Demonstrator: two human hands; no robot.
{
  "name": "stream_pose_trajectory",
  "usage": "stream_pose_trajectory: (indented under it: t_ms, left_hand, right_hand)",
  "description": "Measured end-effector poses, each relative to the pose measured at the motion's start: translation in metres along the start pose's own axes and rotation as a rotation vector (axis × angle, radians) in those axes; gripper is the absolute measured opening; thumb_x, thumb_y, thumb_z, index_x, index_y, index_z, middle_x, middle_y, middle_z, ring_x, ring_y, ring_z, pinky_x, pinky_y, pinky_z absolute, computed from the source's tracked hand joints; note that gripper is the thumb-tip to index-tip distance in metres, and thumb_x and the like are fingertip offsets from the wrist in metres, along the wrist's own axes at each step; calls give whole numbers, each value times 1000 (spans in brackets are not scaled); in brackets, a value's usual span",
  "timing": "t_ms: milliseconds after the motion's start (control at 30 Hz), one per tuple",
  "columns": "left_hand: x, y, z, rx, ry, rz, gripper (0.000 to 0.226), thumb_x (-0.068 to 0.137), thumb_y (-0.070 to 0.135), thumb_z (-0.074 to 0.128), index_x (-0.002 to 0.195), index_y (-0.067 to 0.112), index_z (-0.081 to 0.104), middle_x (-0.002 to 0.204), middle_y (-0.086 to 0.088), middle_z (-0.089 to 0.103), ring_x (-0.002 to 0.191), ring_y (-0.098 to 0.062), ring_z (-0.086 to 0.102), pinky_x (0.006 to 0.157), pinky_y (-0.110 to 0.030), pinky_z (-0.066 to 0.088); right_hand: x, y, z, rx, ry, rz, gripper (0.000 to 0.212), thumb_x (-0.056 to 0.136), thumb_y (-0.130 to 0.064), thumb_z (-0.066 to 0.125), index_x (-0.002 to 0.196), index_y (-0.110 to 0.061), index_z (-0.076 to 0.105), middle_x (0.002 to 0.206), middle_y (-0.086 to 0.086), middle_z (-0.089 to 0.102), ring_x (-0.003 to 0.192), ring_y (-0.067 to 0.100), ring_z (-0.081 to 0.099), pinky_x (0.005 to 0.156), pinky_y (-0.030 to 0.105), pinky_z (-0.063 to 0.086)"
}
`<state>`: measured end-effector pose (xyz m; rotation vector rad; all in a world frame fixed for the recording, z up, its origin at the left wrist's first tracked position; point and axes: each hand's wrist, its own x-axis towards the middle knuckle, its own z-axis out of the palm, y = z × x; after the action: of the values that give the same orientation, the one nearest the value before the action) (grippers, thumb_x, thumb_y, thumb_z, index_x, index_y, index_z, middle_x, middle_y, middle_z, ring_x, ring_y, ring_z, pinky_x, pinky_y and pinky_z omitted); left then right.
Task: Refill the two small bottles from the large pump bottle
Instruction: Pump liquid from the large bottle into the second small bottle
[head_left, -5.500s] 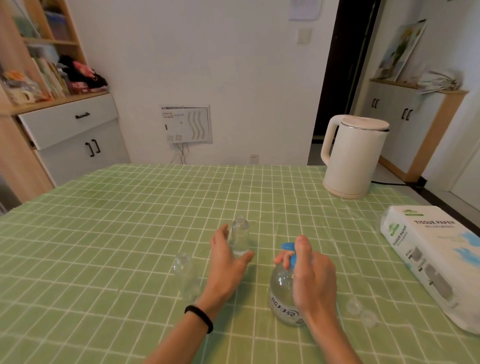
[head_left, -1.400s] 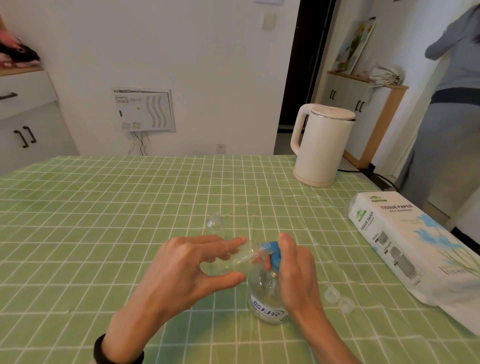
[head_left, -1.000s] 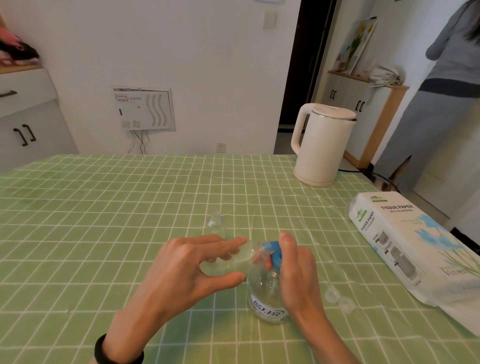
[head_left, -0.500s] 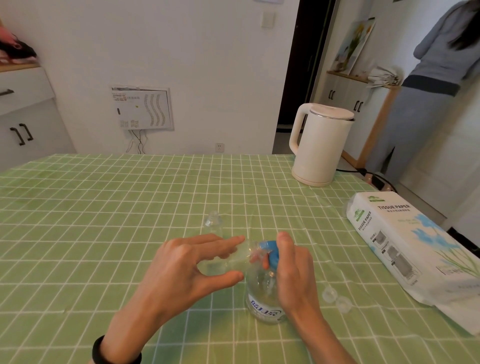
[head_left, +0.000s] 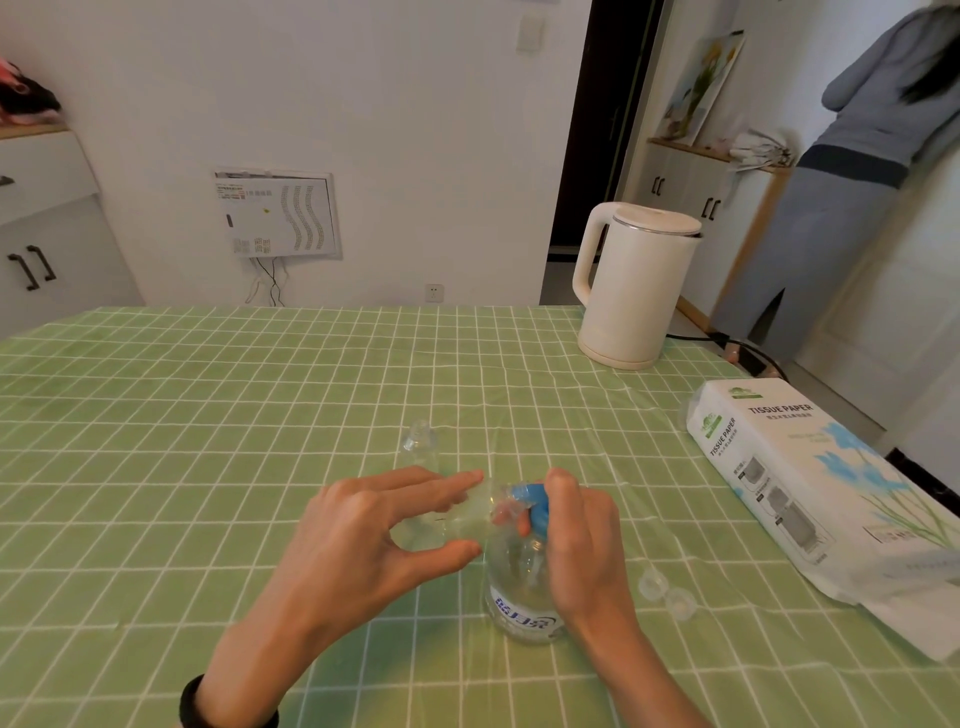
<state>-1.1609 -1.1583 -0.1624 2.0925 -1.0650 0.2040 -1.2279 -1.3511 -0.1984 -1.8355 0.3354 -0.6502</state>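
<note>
One small bottle (head_left: 462, 514) lies sideways, pinched in left grip (head_left: 358, 540), mouth pointing right at nozzle of pump bottle (head_left: 519, 597); right grip (head_left: 582, 540) curled on pump head; second bottle (head_left: 420, 444) stands behind on bench (head_left: 208, 415).

Bare forearms; a black band (head_left: 228, 713) circles the left wrist.

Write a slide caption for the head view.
Left hand holds a small bottle at the pump bottle; right hand grips its blue pump.
</note>
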Motion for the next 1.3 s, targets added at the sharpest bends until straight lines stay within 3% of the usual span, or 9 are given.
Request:
stream_pose_trajectory:
  t_ms: [333, 467, 667, 767, 867, 933, 1033, 1167, 1300]
  left_hand:
    - [0, 2, 0, -23, 24, 4, 53, 80, 63, 71, 130, 43, 71, 98, 28, 74, 92, 8, 72, 80, -32, 63]
    - [0, 1, 1, -25, 12, -2, 53, 80, 62, 72, 130, 45, 70, 102, 27, 75, 94, 6, 73, 83, -32, 63]
    - [2, 2, 0, -33, 22, -8, 54, 79, 63, 71, 129, 43, 71, 99, 29, 74, 94, 8, 71, 84, -23, 58]
    - [2, 3, -2, -38, 22, -11, 53, 78, 63, 71, 128, 45, 71, 99, 28, 74, 93, 6, 72, 84, -28, 60]
    - [2, 3, -2, -39, 22, -11, 53, 78, 62, 72, 128, 44, 72, 99, 27, 75, 93, 6, 72, 84, -33, 62]
    - [2, 3, -2, -37, 20, -16, 54, 78, 63, 72, 128, 42, 73, 101, 28, 75, 94, 7, 72, 84, -34, 62]
    - [2, 5, -3, -26, 15, -15, 54, 78, 64, 70, 129, 44, 72, 102, 28, 75, 94, 7, 72, 85, -33, 62]
    - [2, 7, -4, 7, 21, -16, 53, 78, 65, 69, 128, 48, 69, 100, 28, 75, 93, 8, 71, 85, -30, 62]
    - [3, 8, -5, 14, 10, -17, 54, 79, 65, 69, 129, 45, 71, 103, 30, 74, 93, 8, 72, 85, -29, 62]
  right_hand:
    - [-2, -1, 1, 1, 9, -4, 71, 93, -67, 22, 52, -25, 62, 68, -5, 78, 61, 12, 68, 70, 40, 54]
    - [-1, -3, -1, 18, -2, -1, 59, 86, -59, 26, 50, -27, 61, 70, 2, 79, 68, 29, 70, 72, 47, 53]
    - [-3, -8, -3, 20, -81, 75, 71, 90, -71, 23, 50, -25, 61, 73, -5, 80, 73, 12, 73, 87, 45, 57]
    - [0, -12, -15, 84, -219, 166, 84, 90, -79, 26, 69, -15, 76, 84, -1, 83, 86, 13, 77, 102, 52, 54]
    - [8, -22, -29, 151, -317, 297, 83, 95, -80, 24, 96, -25, 86, 107, -2, 85, 111, 19, 77, 113, 55, 48]
    - [21, -33, -35, 80, -273, 323, 82, 102, -78, 17, 103, -28, 82, 109, -6, 84, 121, 16, 71, 116, 49, 43]
    - [47, -58, -38, -113, -205, 296, 63, 112, -60, 18, 109, -25, 72, 103, -11, 84, 117, 9, 70, 96, 32, 40]
    - [64, -78, -24, -416, -190, 192, 56, 112, -49, 23, 106, -16, 67, 103, 0, 75, 103, 19, 69, 84, 41, 46]
    - [62, -63, -11, -604, -238, 267, 40, 111, -29, 30, 98, -8, 61, 100, 5, 69, 94, 28, 66, 96, 48, 52]
